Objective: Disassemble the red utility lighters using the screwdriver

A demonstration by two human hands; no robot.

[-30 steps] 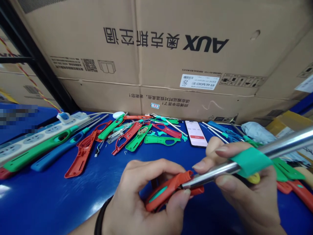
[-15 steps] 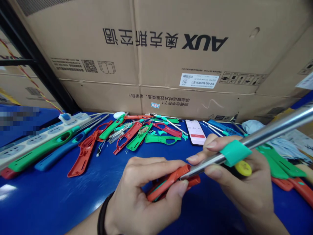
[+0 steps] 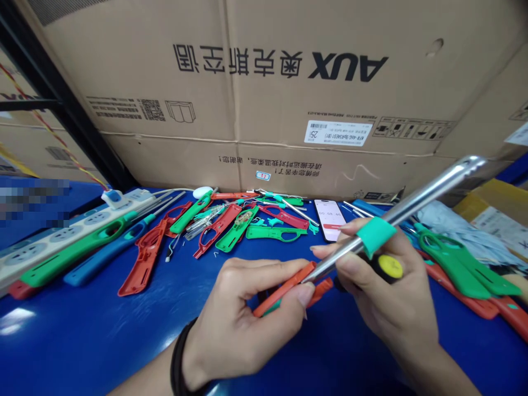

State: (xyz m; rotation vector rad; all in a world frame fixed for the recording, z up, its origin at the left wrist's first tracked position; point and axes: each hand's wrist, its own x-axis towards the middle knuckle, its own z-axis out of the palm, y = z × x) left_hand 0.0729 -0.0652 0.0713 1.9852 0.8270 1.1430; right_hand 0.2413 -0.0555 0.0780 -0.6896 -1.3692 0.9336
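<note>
My left hand [image 3: 251, 313] is closed on a red plastic lighter handle [image 3: 289, 287] with a green insert, low in the middle of the view. My right hand [image 3: 383, 286] pinches a long silver metal tube [image 3: 408, 206] that carries a teal plastic sleeve [image 3: 374, 235]; the tube's near end meets the front of the red handle. A black tool with a yellow end cap [image 3: 390, 266] is tucked in the same hand. The tube slants up to the right.
Red, green and blue lighter shells [image 3: 142, 258] and thin metal tubes lie scattered on the blue table [image 3: 82, 341]. A white power strip [image 3: 53, 236] lies at the left, a phone [image 3: 328, 219] behind my hands. Large cardboard boxes [image 3: 264, 93] wall the back.
The tube's far end has swung up and inward, so it stands steeper. Both hands and the red handle have risen slightly and shifted a little left.
</note>
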